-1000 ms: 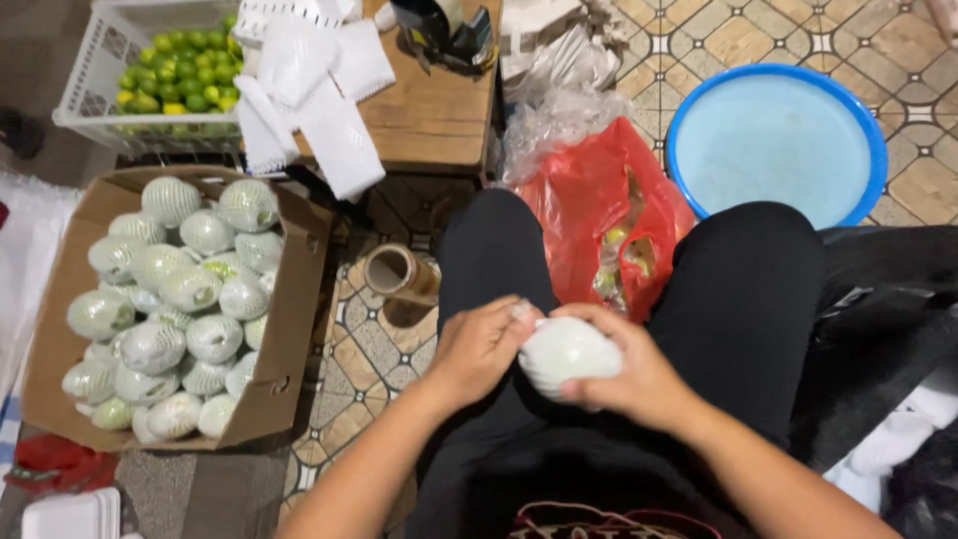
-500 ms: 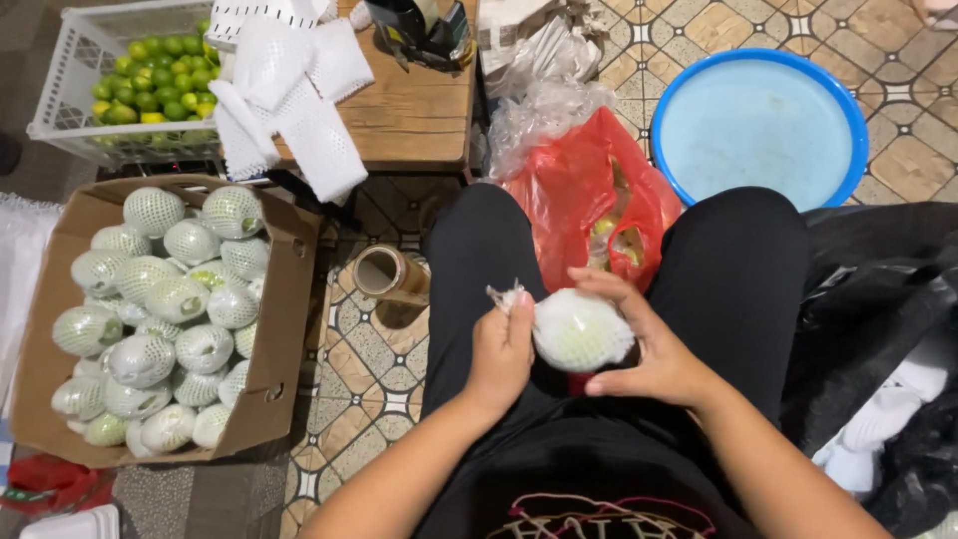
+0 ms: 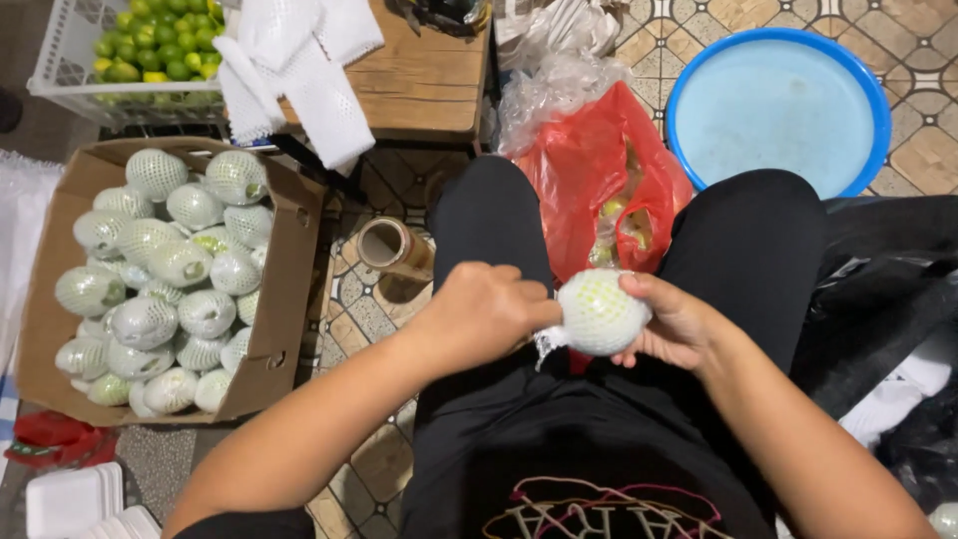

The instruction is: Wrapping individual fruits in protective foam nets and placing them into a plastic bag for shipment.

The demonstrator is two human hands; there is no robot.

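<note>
Cupped in the right hand (image 3: 679,324), a netted fruit (image 3: 599,311); left hand (image 3: 479,314) pinches its foam sleeve, which could tear if yanked.

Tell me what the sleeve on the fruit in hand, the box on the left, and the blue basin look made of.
Sleeve on the fruit: seemingly soft white foam netting, matte; green shows through its mesh holes.
Box: brown corrugated cardboard, dull finish, with folded flaps and cut handle slots.
Blue basin: probably plastic, with a smooth, uniformly coloured rim and a slight sheen.
</note>
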